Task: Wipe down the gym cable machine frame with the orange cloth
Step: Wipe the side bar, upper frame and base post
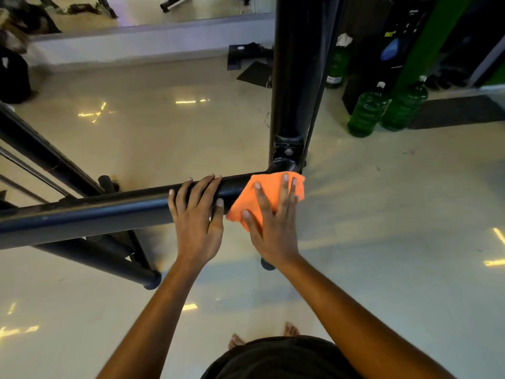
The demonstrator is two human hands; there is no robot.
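A black horizontal bar [109, 206] of the cable machine frame runs from the left edge to a joint under a black upright post [295, 77]. The orange cloth [269, 187] lies draped over the bar right beside that joint. My right hand [273, 222] presses the cloth flat onto the bar with straight, spread fingers. My left hand [196, 214] rests on the bare bar just left of the cloth, its fingers laid over the top and the thumb against the near side.
More black frame tubes [90, 255] slope down to the left, onto the glossy beige floor. Green water jugs [382, 110] stand to the right of the post, near a dark mat [459, 110]. A mirror wall runs along the back. My bare feet show at the bottom.
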